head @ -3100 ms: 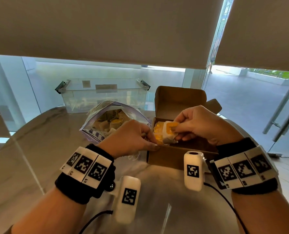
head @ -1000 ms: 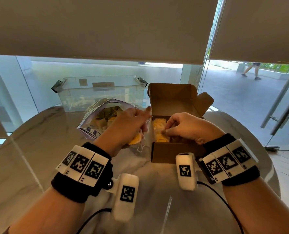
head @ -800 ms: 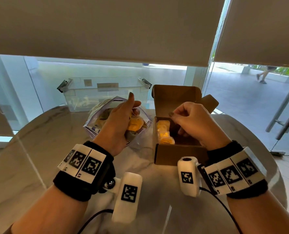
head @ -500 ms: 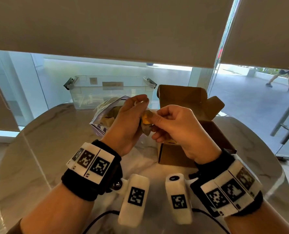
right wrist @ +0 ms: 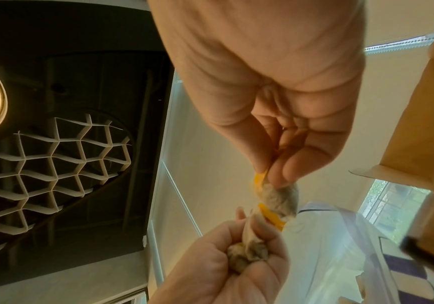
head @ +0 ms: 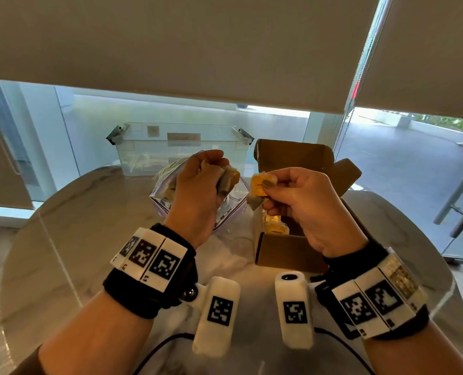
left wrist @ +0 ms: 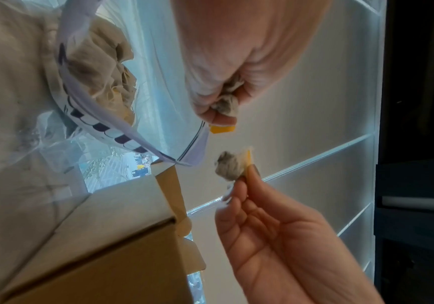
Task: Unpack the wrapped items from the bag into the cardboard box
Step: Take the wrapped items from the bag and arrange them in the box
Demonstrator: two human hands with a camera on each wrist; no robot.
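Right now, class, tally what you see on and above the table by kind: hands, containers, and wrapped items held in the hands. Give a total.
Hands: 2, the left hand and the right hand.
Containers: 3, the bag, the cardboard box and the clear plastic bin.
Wrapped items held: 2, one in the left hand, one in the right.
Total: 7.

Round marble table, beige roller blinds half lowered over glass walls, daylit paved walkway outside

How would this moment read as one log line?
left hand: holds wrapped items | right hand: pinches one item above cardboard box | bag: open
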